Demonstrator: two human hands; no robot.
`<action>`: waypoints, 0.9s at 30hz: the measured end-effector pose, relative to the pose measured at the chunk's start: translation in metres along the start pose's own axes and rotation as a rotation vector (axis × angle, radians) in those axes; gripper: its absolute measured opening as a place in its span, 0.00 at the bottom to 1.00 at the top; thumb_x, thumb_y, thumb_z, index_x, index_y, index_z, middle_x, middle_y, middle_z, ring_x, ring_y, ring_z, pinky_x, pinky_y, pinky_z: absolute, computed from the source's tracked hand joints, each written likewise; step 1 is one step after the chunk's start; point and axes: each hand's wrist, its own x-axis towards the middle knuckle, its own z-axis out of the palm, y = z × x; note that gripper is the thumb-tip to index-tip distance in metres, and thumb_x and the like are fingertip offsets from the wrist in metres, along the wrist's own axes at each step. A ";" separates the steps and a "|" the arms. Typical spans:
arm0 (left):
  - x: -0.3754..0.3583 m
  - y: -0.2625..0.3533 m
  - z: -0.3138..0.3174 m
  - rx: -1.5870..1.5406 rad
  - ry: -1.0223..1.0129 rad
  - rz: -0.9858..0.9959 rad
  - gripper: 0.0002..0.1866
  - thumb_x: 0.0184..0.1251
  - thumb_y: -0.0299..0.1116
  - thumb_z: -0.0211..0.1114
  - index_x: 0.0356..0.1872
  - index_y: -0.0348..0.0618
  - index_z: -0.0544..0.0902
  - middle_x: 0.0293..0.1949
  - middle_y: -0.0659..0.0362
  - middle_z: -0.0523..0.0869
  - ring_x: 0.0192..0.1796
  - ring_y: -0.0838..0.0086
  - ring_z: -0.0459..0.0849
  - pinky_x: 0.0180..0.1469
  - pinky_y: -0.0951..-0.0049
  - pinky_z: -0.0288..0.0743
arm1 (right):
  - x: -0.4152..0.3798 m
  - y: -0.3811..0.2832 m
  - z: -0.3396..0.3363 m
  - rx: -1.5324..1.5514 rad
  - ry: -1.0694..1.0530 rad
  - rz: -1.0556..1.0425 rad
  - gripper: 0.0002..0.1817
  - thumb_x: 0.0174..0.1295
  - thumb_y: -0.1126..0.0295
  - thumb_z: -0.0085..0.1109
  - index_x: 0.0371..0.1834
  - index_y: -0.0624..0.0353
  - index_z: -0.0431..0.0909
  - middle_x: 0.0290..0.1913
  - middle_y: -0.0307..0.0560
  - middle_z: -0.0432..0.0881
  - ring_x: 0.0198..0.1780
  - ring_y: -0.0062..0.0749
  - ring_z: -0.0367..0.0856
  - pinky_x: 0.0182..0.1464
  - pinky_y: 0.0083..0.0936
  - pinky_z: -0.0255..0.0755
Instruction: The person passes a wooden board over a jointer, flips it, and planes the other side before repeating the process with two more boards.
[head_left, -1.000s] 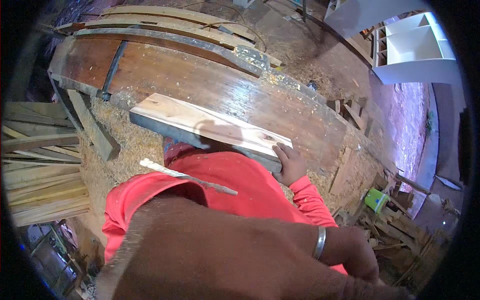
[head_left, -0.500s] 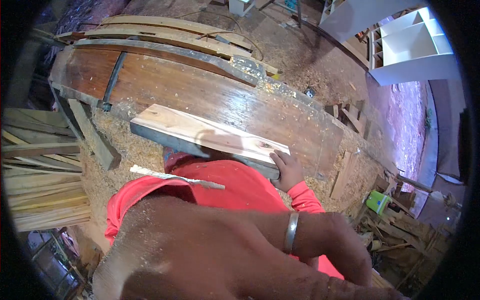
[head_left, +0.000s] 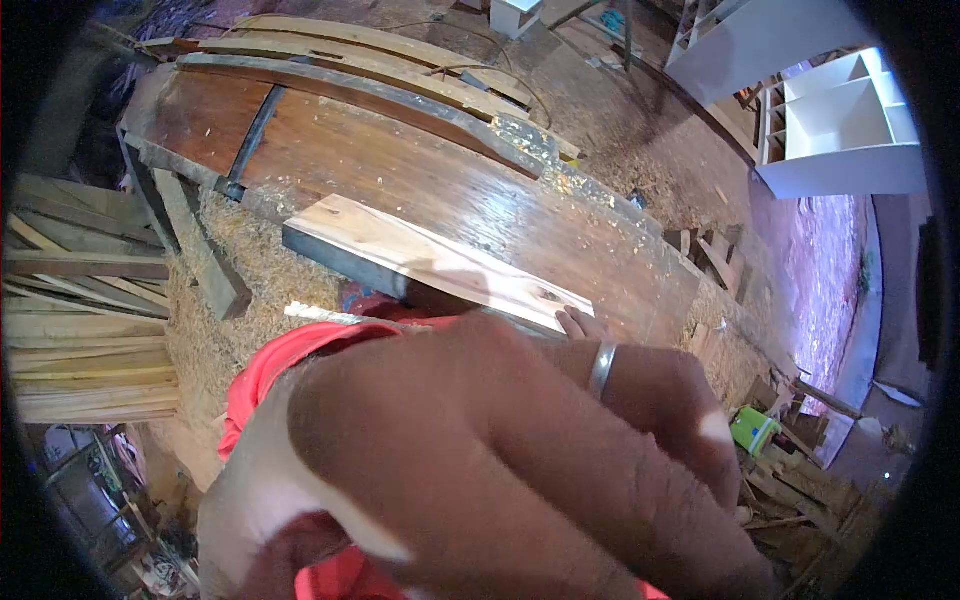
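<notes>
My left hand fills the lower foreground close to the camera, its back toward me, with a silver ring on one finger. Its fingers are bent and their tips are hidden, so what they hold, if anything, cannot be made out. Beyond it, my right hand grips the right end of a thick wooden board; only some of its fingers show. The board has a pale grained top and a dark shaded side, and lies along the near edge of a brown wooden workbench. A pale rough strip is beside the red clothing.
Long planks lie along the bench's far side. Stacked timber stands at left. Wood shavings cover the floor. At right are a white shelf unit, a green container and scattered offcuts.
My left hand appears larger and higher, now covering more of the red clothing and part of my right hand. The whole view has shifted slightly; my right hand stays at the board's end.
</notes>
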 end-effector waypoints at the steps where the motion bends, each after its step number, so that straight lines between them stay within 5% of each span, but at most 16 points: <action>1: -0.002 0.001 -0.004 -0.029 0.074 -0.021 0.25 0.84 0.52 0.60 0.62 0.38 0.78 0.67 0.43 0.83 0.62 0.63 0.88 0.60 0.65 0.81 | -0.001 0.000 -0.002 0.001 -0.013 0.011 0.48 0.39 0.60 0.80 0.72 0.52 0.76 0.71 0.54 0.79 0.69 0.52 0.79 0.67 0.50 0.71; 6: -0.003 -0.005 -0.016 -0.282 0.468 -0.157 0.25 0.84 0.52 0.60 0.62 0.38 0.77 0.68 0.42 0.83 0.62 0.63 0.88 0.60 0.64 0.81 | -0.005 0.012 0.012 -0.072 -0.024 -0.004 0.48 0.39 0.57 0.79 0.72 0.49 0.77 0.71 0.49 0.80 0.67 0.49 0.81 0.66 0.48 0.70; 8: -0.004 -0.021 -0.023 -0.420 0.614 -0.198 0.25 0.84 0.51 0.60 0.62 0.38 0.77 0.68 0.42 0.82 0.62 0.63 0.88 0.60 0.64 0.81 | -0.003 0.009 0.008 -0.051 -0.049 0.003 0.47 0.43 0.55 0.78 0.73 0.53 0.76 0.71 0.56 0.79 0.68 0.54 0.79 0.69 0.51 0.69; 14: -0.013 -0.060 -0.046 -0.673 0.734 -0.277 0.18 0.88 0.46 0.54 0.59 0.41 0.78 0.67 0.47 0.85 0.60 0.69 0.88 0.59 0.70 0.79 | -0.004 0.009 0.007 -0.048 -0.072 0.008 0.48 0.44 0.54 0.78 0.74 0.54 0.75 0.72 0.58 0.79 0.69 0.56 0.79 0.70 0.52 0.70; 17: -0.009 -0.056 -0.042 -0.632 0.771 -0.324 0.22 0.88 0.48 0.53 0.65 0.40 0.78 0.68 0.48 0.84 0.62 0.68 0.87 0.61 0.69 0.78 | -0.004 0.010 0.007 -0.044 -0.048 -0.011 0.47 0.44 0.54 0.78 0.73 0.54 0.76 0.71 0.58 0.79 0.69 0.56 0.79 0.69 0.52 0.70; 21: -0.010 -0.058 -0.046 -0.646 0.590 -0.356 0.34 0.88 0.57 0.47 0.74 0.36 0.73 0.70 0.49 0.83 0.65 0.66 0.85 0.64 0.65 0.77 | -0.006 0.012 0.010 -0.054 -0.020 -0.023 0.48 0.42 0.54 0.80 0.73 0.52 0.76 0.70 0.57 0.80 0.68 0.55 0.80 0.68 0.52 0.71; 27: 0.020 -0.007 -0.006 -0.178 -0.272 -0.654 0.47 0.82 0.71 0.41 0.79 0.36 0.68 0.79 0.46 0.72 0.73 0.63 0.78 0.69 0.63 0.73 | -0.001 -0.002 -0.006 -0.031 0.029 -0.031 0.48 0.39 0.54 0.81 0.71 0.51 0.77 0.70 0.53 0.81 0.66 0.51 0.81 0.67 0.51 0.71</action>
